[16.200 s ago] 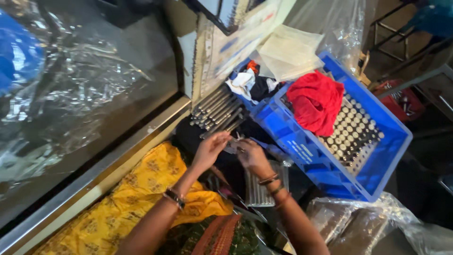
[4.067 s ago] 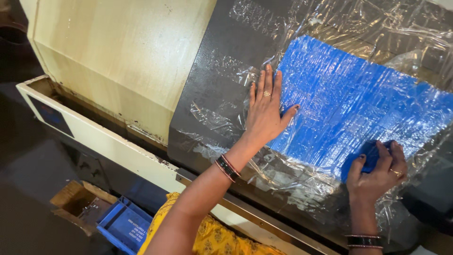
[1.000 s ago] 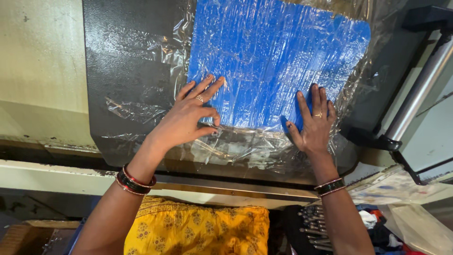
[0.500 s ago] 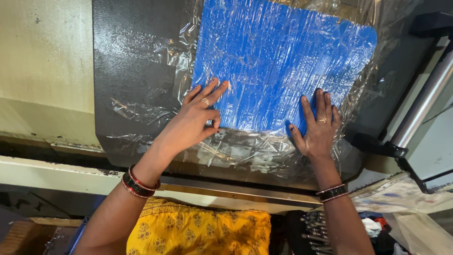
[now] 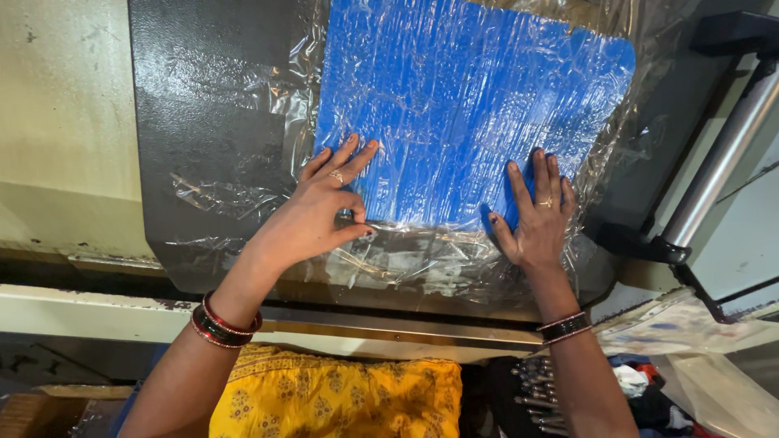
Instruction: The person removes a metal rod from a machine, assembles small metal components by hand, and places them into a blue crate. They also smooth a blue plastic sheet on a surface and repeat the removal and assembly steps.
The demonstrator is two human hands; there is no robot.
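A blue sheet (image 5: pixel 462 105) lies under crinkled clear plastic film (image 5: pixel 406 259) on a dark grey machine panel (image 5: pixel 203 122). My left hand (image 5: pixel 320 211) rests on the film at the sheet's lower left corner, fingers spread, thumb and forefinger pinched at the sheet's lower edge. My right hand (image 5: pixel 535 215) lies flat with fingers together on the sheet's lower right corner. Both press on the film. Neither hand grips anything that I can make out.
A cream machine housing (image 5: pixel 57 122) sits left of the panel. A metal rod with a black bracket (image 5: pixel 714 170) slopes at the right. Below the panel's edge are my yellow garment (image 5: pixel 333 401), metal bolts (image 5: pixel 535 389) and a plastic-covered paper (image 5: pixel 690 324).
The view has shifted slightly right over the last second. Both hands stay pressed on the film at the blue sheet's lower corners, hardly moved.
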